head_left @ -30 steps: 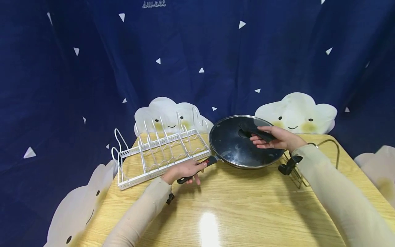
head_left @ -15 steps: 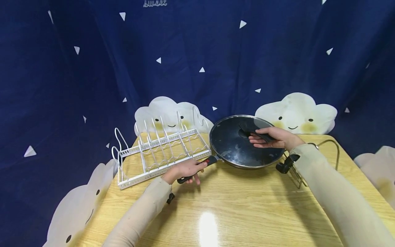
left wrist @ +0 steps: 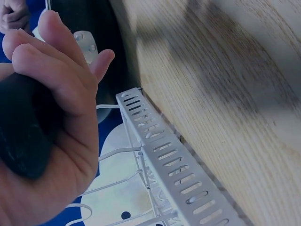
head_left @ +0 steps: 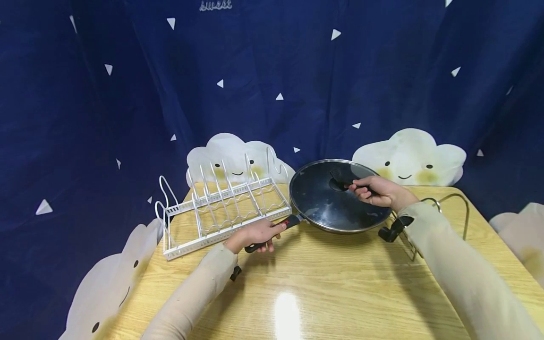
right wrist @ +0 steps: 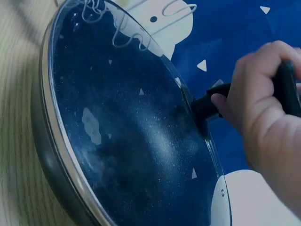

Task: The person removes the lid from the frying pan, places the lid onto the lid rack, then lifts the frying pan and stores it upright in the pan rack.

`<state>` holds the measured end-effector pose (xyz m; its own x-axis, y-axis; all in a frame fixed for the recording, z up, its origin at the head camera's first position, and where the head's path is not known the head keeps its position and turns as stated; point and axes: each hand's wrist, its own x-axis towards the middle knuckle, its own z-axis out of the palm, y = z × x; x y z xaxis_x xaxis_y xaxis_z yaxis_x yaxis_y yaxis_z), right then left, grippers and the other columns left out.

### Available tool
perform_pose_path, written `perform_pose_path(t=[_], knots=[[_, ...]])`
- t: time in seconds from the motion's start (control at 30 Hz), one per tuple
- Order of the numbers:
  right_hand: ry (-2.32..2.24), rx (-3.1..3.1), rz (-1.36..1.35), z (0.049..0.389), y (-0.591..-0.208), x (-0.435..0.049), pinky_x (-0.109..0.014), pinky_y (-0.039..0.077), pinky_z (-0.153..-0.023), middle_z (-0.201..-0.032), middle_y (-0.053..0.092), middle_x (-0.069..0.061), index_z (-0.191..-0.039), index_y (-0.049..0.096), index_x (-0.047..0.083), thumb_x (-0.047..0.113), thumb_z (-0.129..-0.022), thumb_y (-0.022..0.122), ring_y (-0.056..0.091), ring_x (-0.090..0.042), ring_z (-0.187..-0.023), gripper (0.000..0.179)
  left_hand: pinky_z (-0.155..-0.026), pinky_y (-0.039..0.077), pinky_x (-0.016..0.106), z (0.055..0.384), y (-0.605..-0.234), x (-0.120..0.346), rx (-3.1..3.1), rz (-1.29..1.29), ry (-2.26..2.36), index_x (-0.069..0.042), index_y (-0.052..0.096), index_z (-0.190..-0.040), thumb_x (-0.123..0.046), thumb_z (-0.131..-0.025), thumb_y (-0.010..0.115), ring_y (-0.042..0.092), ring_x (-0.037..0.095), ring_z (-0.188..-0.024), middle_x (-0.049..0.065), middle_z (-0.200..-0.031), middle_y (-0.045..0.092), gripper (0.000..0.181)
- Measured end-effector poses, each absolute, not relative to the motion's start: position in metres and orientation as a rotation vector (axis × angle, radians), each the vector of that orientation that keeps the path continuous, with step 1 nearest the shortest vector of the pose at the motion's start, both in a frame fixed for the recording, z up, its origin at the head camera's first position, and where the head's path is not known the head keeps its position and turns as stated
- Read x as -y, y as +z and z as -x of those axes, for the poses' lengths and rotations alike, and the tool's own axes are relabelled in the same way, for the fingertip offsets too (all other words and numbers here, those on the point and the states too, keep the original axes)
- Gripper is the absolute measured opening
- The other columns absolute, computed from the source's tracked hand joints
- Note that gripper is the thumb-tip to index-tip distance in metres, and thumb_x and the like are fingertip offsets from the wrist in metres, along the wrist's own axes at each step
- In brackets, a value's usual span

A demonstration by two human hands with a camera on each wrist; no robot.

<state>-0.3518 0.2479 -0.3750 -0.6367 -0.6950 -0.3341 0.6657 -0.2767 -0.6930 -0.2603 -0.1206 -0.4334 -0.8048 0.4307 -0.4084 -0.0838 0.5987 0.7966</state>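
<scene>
A dark wok (right wrist: 49,155) stands on the table with a glass lid (head_left: 323,203) over it. My left hand (head_left: 260,233) grips the wok's black handle (head_left: 291,221), which points toward the front left; in the left wrist view the fingers wrap the handle end (left wrist: 23,127). My right hand (head_left: 376,191) holds the black lid handle (right wrist: 207,106), fingers curled round it above the lid. The lid's metal rim (right wrist: 66,146) lies along the wok's edge. Just left of the wok is a white wire rack (head_left: 225,208), its slotted rail (left wrist: 174,165) below my left hand.
On the right, partly behind my right forearm, stands a metal wire stand (head_left: 465,212). The wooden table (head_left: 331,288) stretches in front of the wok. A dark blue curtain (head_left: 255,56) with white cloud shapes hangs behind and at the sides.
My right hand's fingers have closed from loosely extended to curled round the lid handle. My left hand stays on the wok handle, its fingers slightly more tucked in. Wok and rack keep their places.
</scene>
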Motion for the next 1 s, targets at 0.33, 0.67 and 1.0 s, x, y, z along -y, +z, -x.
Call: perform_pose_path(t=[0.33, 0.67, 1.0], knots=[[-2.012, -1.068, -0.107, 0.348, -0.369, -0.237, -0.017, 0.022, -0.044, -0.073, 0.040, 0.000, -0.118, 0.031, -0.008, 0.017, -0.105, 0.024, 0.028, -0.004, -0.051, 0.029, -0.036, 0.039, 0.022, 0.259, -0.430, 0.120, -2.275, -0.268, 1.135, 0.009, 0.057, -0.105, -0.049, -0.098, 0.044, 0.044, 0.010, -0.037, 0.006, -0.054, 0.052, 0.059], [-2.061, -1.106, -0.156, 0.343, -0.369, -0.231, -0.016, 0.023, -0.043, -0.071, 0.041, 0.001, -0.108, 0.046, -0.007, 0.013, -0.104, 0.026, 0.031, -0.005, -0.050, 0.028, -0.038, 0.038, 0.024, 0.259, -0.431, 0.120, -2.286, -0.255, 1.132, 0.009, 0.056, -0.100, -0.051, -0.096, 0.046, 0.041, 0.011, -0.038, 0.006, -0.054, 0.047, 0.061], [-2.092, -1.117, -0.131, 0.340, -0.370, -0.226, -0.016, 0.028, -0.043, -0.072, 0.045, -0.001, -0.103, 0.050, -0.007, 0.012, -0.104, 0.028, 0.035, -0.005, -0.051, 0.029, -0.038, 0.038, 0.025, 0.258, -0.431, 0.121, -2.318, -0.277, 1.097, -0.004, 0.053, -0.081, -0.051, -0.097, 0.043, 0.042, 0.012, -0.037, 0.003, -0.050, 0.046, 0.051]])
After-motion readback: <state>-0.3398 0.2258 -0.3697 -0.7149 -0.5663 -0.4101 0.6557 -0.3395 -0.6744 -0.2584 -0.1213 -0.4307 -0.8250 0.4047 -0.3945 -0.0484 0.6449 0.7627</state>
